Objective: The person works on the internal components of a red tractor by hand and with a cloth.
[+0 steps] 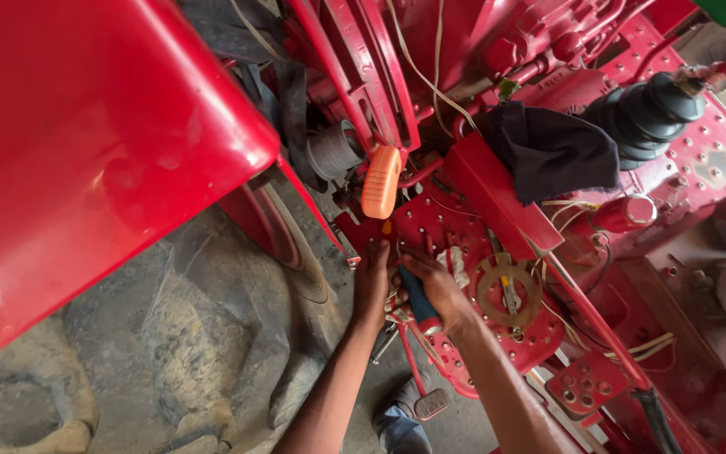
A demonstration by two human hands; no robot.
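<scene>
1. The right hand [437, 286] is wrapped tight around a tool with a blue and red handle [418, 304]
2. The tool sits low in the middle of the view, just in front of a red metal plate full of little holes [430, 220]
3. The tip of the tool is hidden behind the two hands, so I cannot tell what it touches
4. The left hand [371, 282] is right next to the right hand, with its fingers pressed up against the edge of the red plate
5. It looks like the left hand is not holding anything, but its fingertips are partly hidden, so I cannot tell for sure
6. An orange plastic handle [381, 182] hangs just above the left hand
7. A white rag [457, 262] lies on the red plate, touching the right hand
8. A round brown metal ring [507, 292] is on the plate, near the right hand, with a small silver part in its middle
9. A dark cloth [552, 151] is draped over the red machine, higher up and well apart from the hands
10. A black ribbed rubber boot [649, 113] sticks up at the top right
11. A big shiny red fender [86, 160] fills the left side
12. Under the fender is a big muddy tyre [186, 336]
13. A red pedal with a grey pad [430, 403] pokes out below the hands, between the two arms
14. Thin pale wires [644, 346] run across the red frame at the right
</scene>
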